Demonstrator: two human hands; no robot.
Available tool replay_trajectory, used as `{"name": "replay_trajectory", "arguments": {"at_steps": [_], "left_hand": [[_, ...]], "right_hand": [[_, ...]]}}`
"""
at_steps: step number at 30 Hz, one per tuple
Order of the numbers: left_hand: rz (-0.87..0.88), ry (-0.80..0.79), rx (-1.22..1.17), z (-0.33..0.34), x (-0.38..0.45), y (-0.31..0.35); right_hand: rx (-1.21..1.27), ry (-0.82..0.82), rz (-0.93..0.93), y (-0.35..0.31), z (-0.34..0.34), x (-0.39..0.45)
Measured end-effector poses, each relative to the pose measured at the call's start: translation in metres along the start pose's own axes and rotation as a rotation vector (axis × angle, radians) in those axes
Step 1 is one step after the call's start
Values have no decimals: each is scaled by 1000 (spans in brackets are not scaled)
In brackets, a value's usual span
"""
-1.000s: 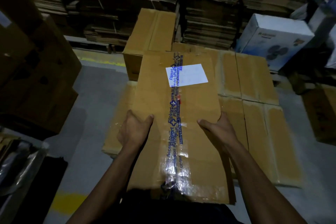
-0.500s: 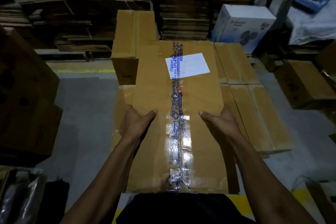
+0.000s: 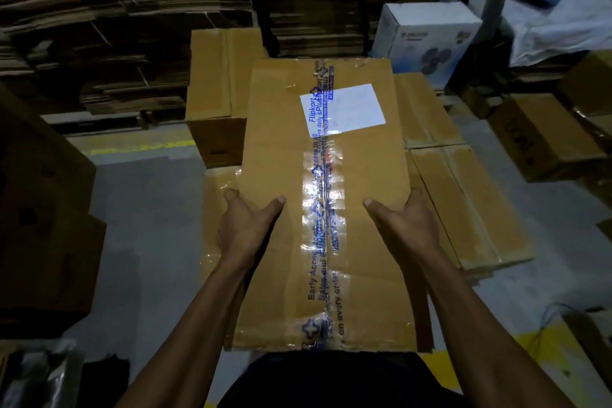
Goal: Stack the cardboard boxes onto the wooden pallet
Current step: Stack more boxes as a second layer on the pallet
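Note:
I carry a long brown cardboard box [image 3: 364,175] with shiny printed tape down its middle and a white label near its far end. My left hand [image 3: 245,225] grips its left edge, thumb on top. My right hand [image 3: 404,222] grips the right edge the same way. Below and ahead lies a low layer of taped boxes [image 3: 470,202], with a taller box [image 3: 215,89] standing at its far left corner. The pallet itself is hidden under them.
Stacks of flattened cardboard [image 3: 132,26] fill the back. A white fan carton [image 3: 427,33] stands at back right. Brown boxes sit on the floor at right [image 3: 543,136] and left [image 3: 43,215]. Grey floor [image 3: 142,209] with yellow lines lies at left.
The view has shifted closer and rightward along the stack. The box stays gripped in both hands, now held over the low layer's left part.

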State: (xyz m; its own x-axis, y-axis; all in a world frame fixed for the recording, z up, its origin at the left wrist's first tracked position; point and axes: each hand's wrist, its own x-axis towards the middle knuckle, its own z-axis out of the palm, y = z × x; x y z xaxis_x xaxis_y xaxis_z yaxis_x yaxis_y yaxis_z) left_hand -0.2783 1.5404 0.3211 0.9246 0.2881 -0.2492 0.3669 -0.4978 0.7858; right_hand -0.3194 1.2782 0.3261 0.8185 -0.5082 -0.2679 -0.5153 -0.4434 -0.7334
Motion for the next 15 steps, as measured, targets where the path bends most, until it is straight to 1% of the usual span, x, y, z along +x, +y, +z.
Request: {"name": "replay_trajectory", "arguments": {"at_steps": [6, 15], "left_hand": [[-43, -6, 48, 32, 31, 4], [-173, -58, 147, 97, 112, 21]], "right_hand": [[-14, -20, 32, 6, 11, 40], [-106, -88, 122, 6, 33, 144]]}}
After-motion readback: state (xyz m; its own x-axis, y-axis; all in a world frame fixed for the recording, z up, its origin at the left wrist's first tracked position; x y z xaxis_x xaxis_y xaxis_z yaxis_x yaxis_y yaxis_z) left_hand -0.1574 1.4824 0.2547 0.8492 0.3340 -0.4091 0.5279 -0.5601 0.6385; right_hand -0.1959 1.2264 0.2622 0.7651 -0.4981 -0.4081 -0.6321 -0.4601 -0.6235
